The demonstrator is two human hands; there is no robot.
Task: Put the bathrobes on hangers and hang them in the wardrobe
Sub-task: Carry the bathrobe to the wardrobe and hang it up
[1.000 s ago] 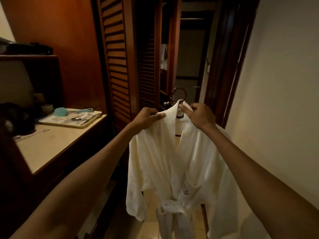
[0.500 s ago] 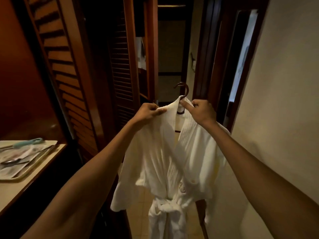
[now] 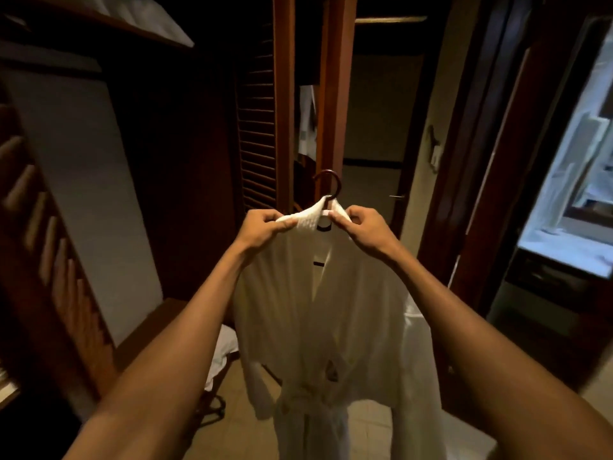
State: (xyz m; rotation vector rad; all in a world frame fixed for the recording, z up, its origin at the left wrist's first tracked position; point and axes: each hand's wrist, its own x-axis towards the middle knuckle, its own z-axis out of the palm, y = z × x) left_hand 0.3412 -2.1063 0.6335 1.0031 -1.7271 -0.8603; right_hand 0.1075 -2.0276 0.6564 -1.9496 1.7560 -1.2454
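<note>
Swung left since 1 s ago: wardrobe [image 3: 185, 161] interior now opens left of hands; grip unchanged. L hand [image 3: 262, 227] pinches collar left of hook [image 3: 330, 184], R hand [image 3: 366, 227] pinches it on the right, both abt equally near. Robe [image 3: 318, 310] hangs below hands, long axis vertical, front twd me. Hook pokes up between & just past fingertips. Rod [image 3: 391, 19] sits high, beyond R hand; prob. needs lift up & fwd.
</note>
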